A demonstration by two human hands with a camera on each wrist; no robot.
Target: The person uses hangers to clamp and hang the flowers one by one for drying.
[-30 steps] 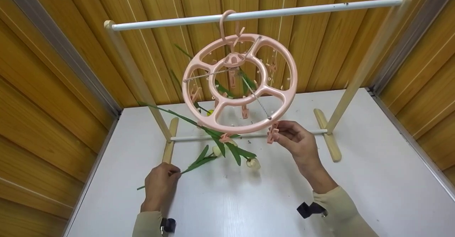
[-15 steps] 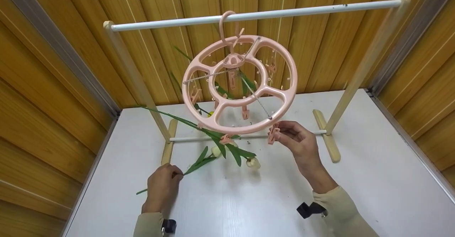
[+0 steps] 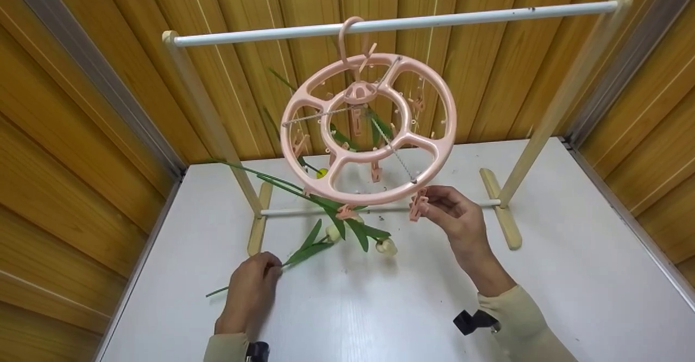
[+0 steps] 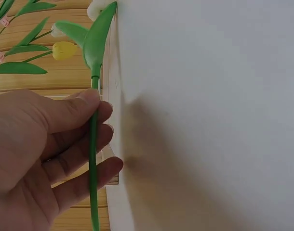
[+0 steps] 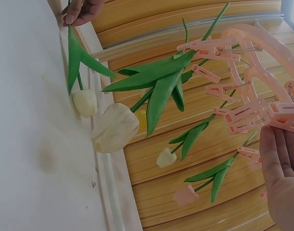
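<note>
My left hand (image 3: 251,289) pinches the green stem (image 4: 93,168) of an artificial white tulip (image 5: 84,102) between thumb and fingers, low over the table. The tulip's head points toward the rack, and the stem's end sticks out behind the hand. A round pink clip hanger (image 3: 364,198) hangs by its hook from the rack's bar. At its lower right rim, my right hand (image 3: 459,221) pinches a pink clothespin (image 3: 418,205) between thumb and fingers. Another white tulip (image 3: 386,247) hangs from a clip at the hanger's front, its long stem reaching left.
More tulips hang from the hanger's clips, among them a cream one (image 5: 166,158), a pink one (image 5: 185,195) and a yellow one (image 4: 64,50). The rack has a white top bar (image 3: 260,35), a lower bar (image 3: 282,211) and wooden feet (image 3: 500,208). Wood-look panels (image 3: 478,69) stand behind.
My left hand has shifted slightly to the right and toward me with the tulip stem. The right hand stays at the same clothespin.
</note>
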